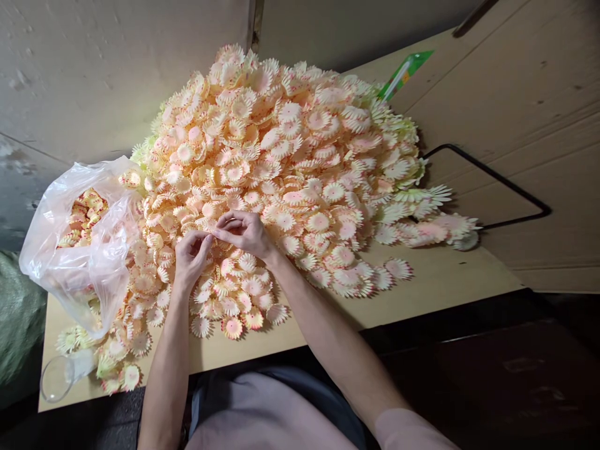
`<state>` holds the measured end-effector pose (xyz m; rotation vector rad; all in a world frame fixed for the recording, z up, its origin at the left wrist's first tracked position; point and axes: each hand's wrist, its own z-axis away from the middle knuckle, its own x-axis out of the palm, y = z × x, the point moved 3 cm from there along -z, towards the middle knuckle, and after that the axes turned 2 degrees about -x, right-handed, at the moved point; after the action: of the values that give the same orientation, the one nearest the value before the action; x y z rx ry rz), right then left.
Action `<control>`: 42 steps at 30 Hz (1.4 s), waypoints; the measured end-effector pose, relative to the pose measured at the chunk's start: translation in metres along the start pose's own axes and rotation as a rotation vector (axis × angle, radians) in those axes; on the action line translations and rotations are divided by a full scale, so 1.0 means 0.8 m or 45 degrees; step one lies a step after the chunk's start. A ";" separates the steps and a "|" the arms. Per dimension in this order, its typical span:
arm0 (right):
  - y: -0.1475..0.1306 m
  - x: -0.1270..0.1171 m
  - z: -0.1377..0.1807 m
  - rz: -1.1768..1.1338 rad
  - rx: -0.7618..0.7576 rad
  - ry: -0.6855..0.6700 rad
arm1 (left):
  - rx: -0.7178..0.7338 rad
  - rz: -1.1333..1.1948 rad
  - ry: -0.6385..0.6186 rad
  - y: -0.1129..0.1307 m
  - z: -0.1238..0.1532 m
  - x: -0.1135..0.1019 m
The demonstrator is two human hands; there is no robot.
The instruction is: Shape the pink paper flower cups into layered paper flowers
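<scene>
A large heap of cream and pink artificial flower heads [319, 222] with fringed petals covers much of the table. Over the front of the heap, my left hand [191, 255] and my right hand [244, 234] meet at the fingertips. Thumb and fingers of the left hand are pinched together. My right hand is pinched too, its fingers bent toward the left. Whatever lies between the fingertips is too small to make out. Loose flower heads [233, 326] lie on the tabletop just below my hands.
At the left, a clear plastic bag [51, 250] holds yellow and red petal pieces [87, 215]. A clear plastic cup [59, 377] lies by the table's [281, 340] front left corner. A green packet [407, 74] and a bent black metal bar [497, 175] are at the right, by cardboard [539, 125].
</scene>
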<state>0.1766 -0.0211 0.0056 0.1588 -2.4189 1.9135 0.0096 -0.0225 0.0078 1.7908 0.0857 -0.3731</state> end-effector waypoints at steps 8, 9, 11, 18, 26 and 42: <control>-0.002 0.000 0.000 0.002 -0.018 -0.006 | -0.012 0.013 0.006 -0.002 0.001 0.001; -0.003 0.000 0.000 0.004 -0.019 -0.003 | -0.014 0.011 0.005 -0.001 0.001 0.001; -0.004 0.001 0.000 0.007 -0.015 0.006 | -0.012 0.015 -0.002 0.001 0.001 0.000; -0.005 0.002 0.001 0.037 -0.014 0.023 | -0.013 0.024 -0.005 0.004 0.002 -0.002; -0.005 0.004 0.001 0.030 0.004 0.070 | 0.001 0.006 0.045 0.004 0.001 0.001; -0.001 -0.013 -0.007 0.268 -0.248 0.126 | -0.098 0.242 0.172 0.001 0.000 -0.008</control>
<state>0.1868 -0.0150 0.0067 -0.2014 -2.6243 1.6963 0.0039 -0.0220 0.0106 1.7299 0.0243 -0.1115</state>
